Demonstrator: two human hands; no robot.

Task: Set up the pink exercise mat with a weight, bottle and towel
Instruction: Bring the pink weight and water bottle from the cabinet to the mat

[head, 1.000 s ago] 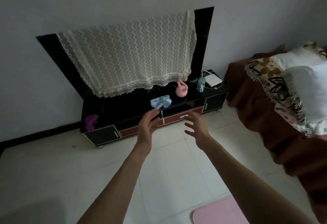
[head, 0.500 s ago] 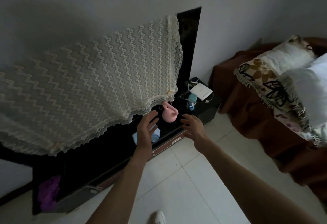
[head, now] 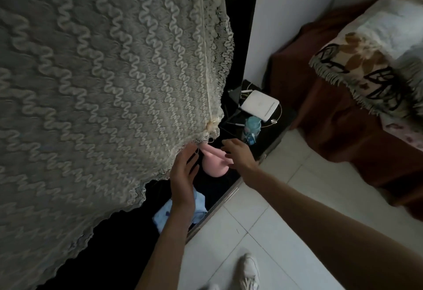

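A pink kettlebell weight point(head: 214, 165) stands on the black TV stand point(head: 272, 138). My left hand point(head: 183, 175) is just left of it with straight fingers, and my right hand point(head: 238, 154) reaches its right side with spread fingers; neither grips it. A teal bottle point(head: 251, 128) stands right behind my right hand. A light blue towel point(head: 163, 215) lies on the stand under my left forearm, partly hidden. The pink mat is out of view.
A lace-covered TV point(head: 103, 95) fills the left half. A white router point(head: 259, 105) with cables sits at the stand's far end. A brown bed point(head: 332, 118) with a patterned pillow point(head: 366, 72) is on the right. My white shoe point(head: 250, 271) is on the tiled floor point(head: 263, 221).
I have stepped closer to the stand. Both hands moved forward and now flank the pink weight. The mat has left the view.
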